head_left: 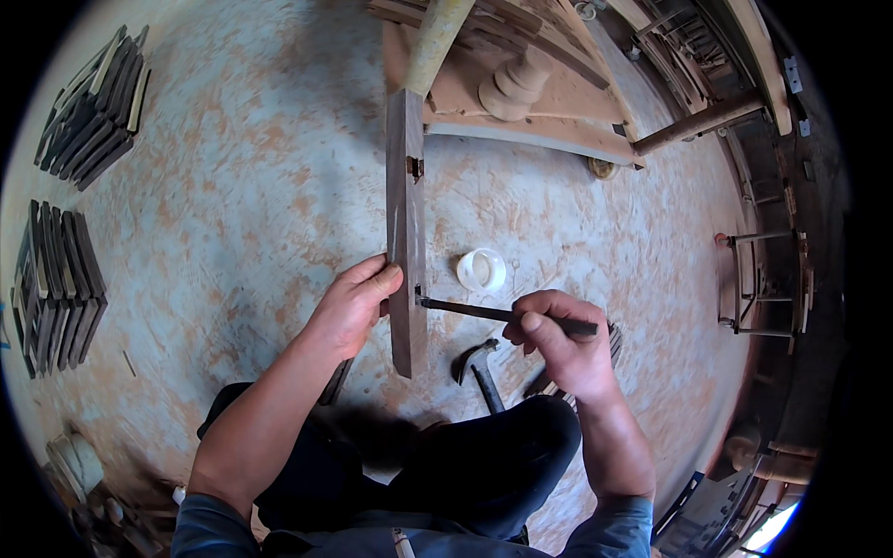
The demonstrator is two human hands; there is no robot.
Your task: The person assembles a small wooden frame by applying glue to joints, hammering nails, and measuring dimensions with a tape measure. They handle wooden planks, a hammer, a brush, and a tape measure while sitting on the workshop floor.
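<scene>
My left hand [356, 299] is closed around the near part of a long dark wooden bar [406, 223], thumb on its face. Two notch-like mortises are cut in the bar's right edge, one near my hand and one farther off. Between the fingers of my right hand [565, 337] is a thin dark stick [470, 310]. Its tip touches the bar at the nearer mortise; whether it ends in bristles or a blade is too small to tell. Right of the bar, a white plastic tub [481, 271] with pale contents stands on the floor. A claw hammer [483, 373] lies nearer my knee.
At the bar's far end is a pale round pole [437, 45]. Beyond stands a wooden platform [521, 139] carrying a turned wooden block [516, 86] and dark strips. Stacks of dark wooden pieces [98, 107] lie at the left. Racks and timber [767, 270] line the right side.
</scene>
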